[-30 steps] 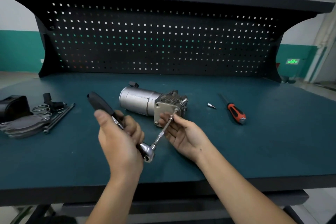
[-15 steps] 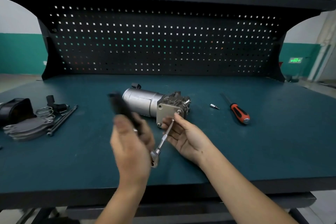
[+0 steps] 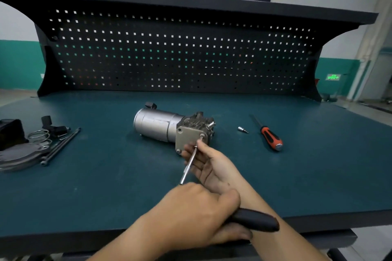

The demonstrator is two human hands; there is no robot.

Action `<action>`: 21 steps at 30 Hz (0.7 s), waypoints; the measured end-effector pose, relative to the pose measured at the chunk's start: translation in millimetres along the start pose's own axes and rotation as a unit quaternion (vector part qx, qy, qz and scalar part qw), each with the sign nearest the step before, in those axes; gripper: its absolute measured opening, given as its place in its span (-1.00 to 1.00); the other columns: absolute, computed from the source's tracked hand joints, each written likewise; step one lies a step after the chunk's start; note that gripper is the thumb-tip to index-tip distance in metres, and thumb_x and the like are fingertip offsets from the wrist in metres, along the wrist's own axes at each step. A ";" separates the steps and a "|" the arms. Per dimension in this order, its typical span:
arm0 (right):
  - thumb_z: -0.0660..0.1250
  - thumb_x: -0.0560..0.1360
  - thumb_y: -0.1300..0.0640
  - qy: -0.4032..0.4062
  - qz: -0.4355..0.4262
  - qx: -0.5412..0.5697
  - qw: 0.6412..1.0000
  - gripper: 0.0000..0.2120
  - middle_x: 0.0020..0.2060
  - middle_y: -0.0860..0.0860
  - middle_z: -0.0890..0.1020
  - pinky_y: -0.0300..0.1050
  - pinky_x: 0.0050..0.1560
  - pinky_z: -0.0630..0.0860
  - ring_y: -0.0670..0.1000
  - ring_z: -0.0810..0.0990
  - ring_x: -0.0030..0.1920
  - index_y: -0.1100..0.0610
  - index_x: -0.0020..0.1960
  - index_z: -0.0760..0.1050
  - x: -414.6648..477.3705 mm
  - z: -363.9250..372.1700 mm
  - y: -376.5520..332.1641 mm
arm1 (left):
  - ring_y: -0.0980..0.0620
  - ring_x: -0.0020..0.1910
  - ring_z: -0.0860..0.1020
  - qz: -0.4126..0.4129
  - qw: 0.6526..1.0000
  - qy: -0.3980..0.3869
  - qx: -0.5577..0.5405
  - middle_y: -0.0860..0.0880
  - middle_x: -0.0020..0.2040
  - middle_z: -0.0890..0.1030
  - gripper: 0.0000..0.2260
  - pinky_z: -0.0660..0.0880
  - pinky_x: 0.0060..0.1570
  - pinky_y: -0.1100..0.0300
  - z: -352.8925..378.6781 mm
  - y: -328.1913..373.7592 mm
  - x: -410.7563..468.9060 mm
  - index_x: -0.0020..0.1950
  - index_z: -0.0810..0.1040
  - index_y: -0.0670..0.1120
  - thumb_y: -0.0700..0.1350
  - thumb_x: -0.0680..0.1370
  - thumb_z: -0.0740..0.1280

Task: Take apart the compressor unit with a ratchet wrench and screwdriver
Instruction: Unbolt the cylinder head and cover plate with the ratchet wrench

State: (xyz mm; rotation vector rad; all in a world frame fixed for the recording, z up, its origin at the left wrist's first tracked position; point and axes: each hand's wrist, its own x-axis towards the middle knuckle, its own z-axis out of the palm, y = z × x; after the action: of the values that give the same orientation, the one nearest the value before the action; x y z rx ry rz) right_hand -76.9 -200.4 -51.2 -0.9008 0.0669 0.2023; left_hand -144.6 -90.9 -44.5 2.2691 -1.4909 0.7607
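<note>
While my left hand (image 3: 191, 216) grips the one ratchet wrench (image 3: 254, 219) and my right hand (image 3: 210, 163) pinches its shaft, I count one compressor unit (image 3: 169, 129) centred on the teal bench (image 3: 106, 176), one screwdriver (image 3: 270, 136), one loose bit (image 3: 242, 129), black pegboard (image 3: 169, 59) behind.

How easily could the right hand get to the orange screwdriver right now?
Probably yes, but not freely. The screwdriver lies on open mat to the right of the right hand, but that hand holds the shaft of the ratchet wrench, and the left hand on the handle crosses over its forearm.
</note>
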 end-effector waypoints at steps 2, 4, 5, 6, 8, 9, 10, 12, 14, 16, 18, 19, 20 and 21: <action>0.19 0.58 0.15 -0.001 -0.006 -0.011 1.000 -0.69 -0.40 0.03 0.67 -0.29 -0.42 0.55 -0.06 0.66 -0.39 0.19 -0.27 0.56 0.4 -0.9 0.6 | -0.06 -0.48 0.50 0.015 0.997 0.078 0.002 0.02 -0.42 0.53 -0.76 0.28 -0.57 0.21 -0.5 -2.3 -0.9 -0.14 0.21 -0.01 0.15 0.46 0.11; 0.16 0.59 0.15 -0.011 -0.001 0.000 1.000 -0.66 -0.37 0.06 0.68 -0.26 -0.37 0.57 -0.04 0.67 -0.36 0.19 -0.26 0.58 1.3 -0.6 0.9 | 0.16 -0.52 0.42 -0.084 0.956 0.215 -0.180 0.14 -0.40 0.48 -0.85 0.33 -0.54 0.32 -9.3 0.3 0.1 -0.12 0.34 -0.01 0.05 0.46 0.15; 0.14 0.59 0.16 -0.018 0.003 0.010 1.000 -0.68 -0.34 0.08 0.69 -0.24 -0.34 0.59 -0.02 0.68 -0.34 0.22 -0.21 0.58 1.1 -0.3 1.4 | 0.24 -0.55 0.37 -0.157 0.893 0.314 -0.282 0.17 -0.43 0.47 -0.79 0.31 -0.55 0.38 -13.8 0.0 1.6 -0.16 0.43 -0.01 0.11 0.47 0.16; 0.13 0.59 0.17 -0.026 0.006 0.015 1.000 -0.72 -0.32 0.10 0.69 -0.23 -0.33 0.60 -0.01 0.68 -0.32 0.25 -0.15 0.56 0.8 -0.3 1.5 | 0.26 -0.60 0.30 -0.232 0.801 0.404 -0.376 0.14 -0.50 0.44 -0.71 0.26 -0.60 0.40 -19.4 -1.2 3.8 -0.22 0.48 0.03 0.21 0.46 0.17; 0.12 0.58 0.21 -0.040 0.011 0.008 0.999 -0.76 -0.27 0.12 0.70 -0.22 -0.30 0.60 0.01 0.69 -0.28 0.28 -0.08 0.53 -0.6 -0.3 1.0 | 0.19 -0.65 0.17 -0.334 0.632 0.514 -0.474 0.09 -0.62 0.27 -0.60 0.13 -0.62 0.41 -27.7 -13.4 5.3 -0.31 0.41 0.01 0.26 0.52 0.07; 0.12 0.58 0.22 -0.044 0.013 0.000 0.999 -0.76 -0.27 0.12 0.70 -0.22 -0.28 0.61 0.01 0.69 -0.27 0.28 -0.08 0.53 -1.4 0.0 1.0 | 0.18 -0.66 0.13 -0.362 0.581 0.547 -0.481 0.11 -0.62 0.22 -0.59 0.08 -0.61 0.42 -30.9 -20.9 3.9 -0.30 0.34 -0.01 0.22 0.59 0.00; 0.12 0.58 0.23 -0.046 0.013 -0.007 0.999 -0.76 -0.27 0.11 0.70 -0.23 -0.27 0.61 -0.01 0.69 -0.27 0.27 -0.09 0.54 -1.4 0.4 1.3 | 0.17 -0.66 0.10 -0.372 0.546 0.570 -0.489 0.13 -0.61 0.19 -0.59 0.05 -0.61 0.41 -33.2 -26.0 2.8 -0.29 0.30 -0.03 0.17 0.63 -0.05; 0.14 0.58 0.23 -0.037 0.010 -0.016 0.999 -0.75 -0.29 0.09 0.70 -0.25 -0.29 0.60 -0.03 0.69 -0.29 0.25 -0.15 0.55 -3.0 1.6 1.7 | 0.17 -0.67 0.09 -0.364 0.528 0.584 -0.497 0.13 -0.61 0.18 -0.59 0.04 -0.61 0.41 -34.0 -28.2 3.2 -0.28 0.27 -0.04 0.13 0.65 -0.08; 0.15 0.58 0.21 -0.025 0.005 -0.012 1.000 -0.67 -0.33 0.08 0.69 -0.26 -0.33 0.59 -0.03 0.68 -0.33 0.23 -0.25 0.60 -3.4 0.9 1.0 | 0.19 -0.68 0.12 -0.345 0.574 0.553 -0.496 0.11 -0.62 0.20 -0.61 0.09 -0.62 0.44 -28.0 -19.0 6.9 -0.28 0.27 -0.04 0.15 0.63 -0.05; 0.16 0.58 0.20 -0.014 0.000 -0.008 1.000 -0.56 -0.37 0.07 0.68 -0.27 -0.38 0.57 -0.05 0.67 -0.37 0.19 -0.39 0.64 -2.4 -1.2 0.1 | 0.22 -0.67 0.24 -0.296 0.688 0.476 -0.461 0.07 -0.61 0.34 -0.71 0.23 -0.65 0.40 -23.0 -5.2 6.9 -0.29 0.30 -0.01 0.15 0.52 0.08; 0.16 0.58 0.18 -0.005 0.000 -0.010 1.000 -0.58 -0.41 0.05 0.67 -0.28 -0.40 0.56 -0.07 0.66 -0.40 0.18 -0.38 0.63 -2.2 -1.8 -0.1 | 0.19 -0.57 0.44 -0.158 0.908 0.278 -0.269 0.11 -0.48 0.52 -0.85 0.44 -0.55 0.31 -16.1 4.4 3.8 -0.22 0.34 0.01 0.08 0.41 0.14; 0.17 0.58 0.17 0.000 0.001 -0.015 1.000 -0.64 -0.42 0.04 0.67 -0.28 -0.40 0.55 -0.07 0.65 -0.41 0.19 -0.32 0.60 -2.1 -1.8 0.0 | 0.09 -0.52 0.50 -0.073 0.975 0.150 -0.149 0.08 -0.44 0.55 -0.83 0.48 -0.55 0.24 -9.6 5.7 0.9 -0.18 0.33 -0.01 0.09 0.41 0.16; 0.19 0.57 0.17 0.004 0.002 -0.020 1.000 -0.69 -0.42 0.05 0.67 -0.28 -0.42 0.55 -0.07 0.65 -0.42 0.20 -0.28 0.57 -2.2 -1.7 0.3 | 0.01 -0.51 0.51 0.004 0.997 0.072 -0.014 0.05 -0.45 0.54 -0.76 0.43 -0.61 0.20 -4.1 1.6 -3.7 -0.16 0.31 -0.02 0.14 0.44 0.16; 0.20 0.56 0.17 0.005 0.004 -0.021 1.000 -0.71 -0.42 0.05 0.67 -0.28 -0.43 0.55 -0.06 0.66 -0.42 0.21 -0.28 0.56 -2.1 -1.7 0.4 | -0.01 -0.54 0.48 0.046 0.996 0.026 0.066 0.03 -0.48 0.51 -0.71 0.36 -0.66 0.20 -3.5 -2.6 -7.0 -0.18 0.29 -0.03 0.19 0.45 0.13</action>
State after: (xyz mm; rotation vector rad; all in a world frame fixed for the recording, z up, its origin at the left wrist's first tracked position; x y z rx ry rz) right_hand -79.1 -201.9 -52.2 -0.9429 0.0754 0.2077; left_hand -145.4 -82.8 -45.7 2.2674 -1.5733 0.9645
